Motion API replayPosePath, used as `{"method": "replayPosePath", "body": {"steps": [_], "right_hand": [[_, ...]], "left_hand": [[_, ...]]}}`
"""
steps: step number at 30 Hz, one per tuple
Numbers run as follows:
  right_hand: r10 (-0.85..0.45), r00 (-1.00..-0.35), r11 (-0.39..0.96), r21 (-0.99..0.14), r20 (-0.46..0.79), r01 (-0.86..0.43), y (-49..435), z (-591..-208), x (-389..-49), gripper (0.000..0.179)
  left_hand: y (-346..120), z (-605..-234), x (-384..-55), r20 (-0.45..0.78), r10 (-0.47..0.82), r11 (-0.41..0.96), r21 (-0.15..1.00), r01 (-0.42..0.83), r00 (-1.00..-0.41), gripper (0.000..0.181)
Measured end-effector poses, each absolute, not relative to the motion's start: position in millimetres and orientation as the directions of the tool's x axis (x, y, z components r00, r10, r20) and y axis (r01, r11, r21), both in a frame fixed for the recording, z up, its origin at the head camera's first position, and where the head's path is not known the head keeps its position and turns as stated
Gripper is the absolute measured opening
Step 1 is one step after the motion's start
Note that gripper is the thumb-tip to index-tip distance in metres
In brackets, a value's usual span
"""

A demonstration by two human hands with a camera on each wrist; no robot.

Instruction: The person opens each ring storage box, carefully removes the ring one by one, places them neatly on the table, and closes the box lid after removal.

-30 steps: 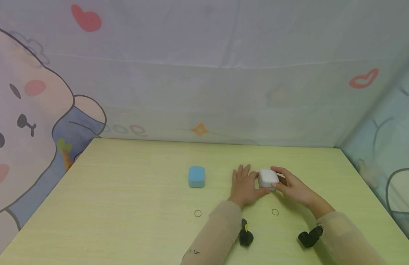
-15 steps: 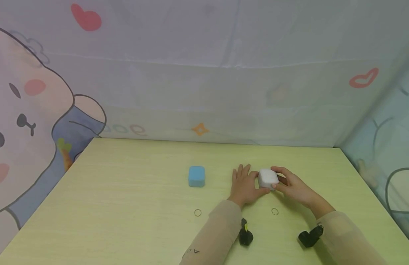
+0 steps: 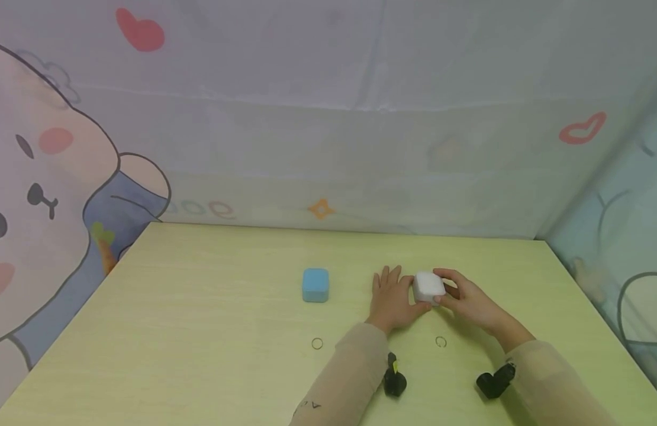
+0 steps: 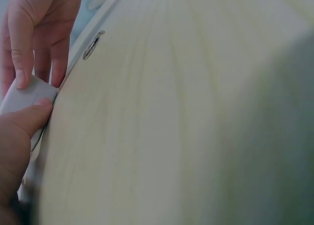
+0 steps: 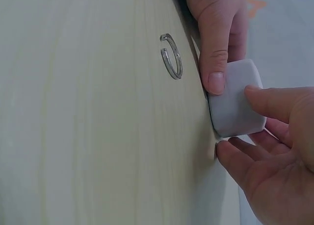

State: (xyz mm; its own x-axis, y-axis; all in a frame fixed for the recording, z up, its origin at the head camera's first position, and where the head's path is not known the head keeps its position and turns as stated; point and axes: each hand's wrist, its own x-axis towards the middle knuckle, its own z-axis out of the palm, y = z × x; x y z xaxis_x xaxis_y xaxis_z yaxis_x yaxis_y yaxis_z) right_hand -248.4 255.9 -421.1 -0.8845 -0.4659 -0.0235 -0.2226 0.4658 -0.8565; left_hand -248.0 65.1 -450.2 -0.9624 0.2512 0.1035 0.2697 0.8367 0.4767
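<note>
A small white box (image 3: 428, 286) with rounded corners sits on the table, held from both sides. My left hand (image 3: 393, 302) grips its left side, thumb at the near face and index finger at the far left corner, the other fingers spread on the table. From the right, my right hand (image 3: 469, 302) pinches the box, with its thumb (image 5: 267, 100) on the near face and its fingers reaching behind. In the right wrist view, the box's lower edge is close to the tabletop. An open-ended silver ring (image 5: 171, 57) lies on the table in front of the box.
A light blue box (image 3: 315, 285) of similar shape stands left of the hands. A thin ring (image 3: 317, 343) lies in front of it. Black wrist cameras (image 3: 395, 381) stick out from both sleeves over the pale wooden table (image 3: 200, 325). A printed cloth (image 3: 360, 148) hangs behind.
Both hands keep their hold on the white box in nearly the same spot. The head view shifts only slightly.
</note>
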Motion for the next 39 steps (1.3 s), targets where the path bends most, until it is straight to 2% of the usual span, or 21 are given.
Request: {"method": "replayPosePath", "body": {"steps": [17, 24, 39], "right_hand": [[-0.470, -0.882, 0.480, -0.843, -0.015, -0.241, 255.4, -432.5, -240.8, 0.060], [-0.465, -0.885, 0.495, -0.838, -0.030, -0.232, 257.5, -431.9, -244.8, 0.063], [-0.469, -0.883, 0.498, -0.835, -0.033, -0.233, 253.4, -424.4, -248.1, 0.061]], "left_hand": [[69.4, -460.6, -243.0, 0.111, 0.241, 0.841, 0.471, 0.264, -0.964, 0.060], [70.6, -460.0, -247.2, 0.153, 0.239, 0.838, 0.466, 0.283, -0.959, 0.060], [71.7, -456.6, -254.0, 0.156, 0.221, 0.840, 0.472, 0.270, -0.963, 0.060]]}}
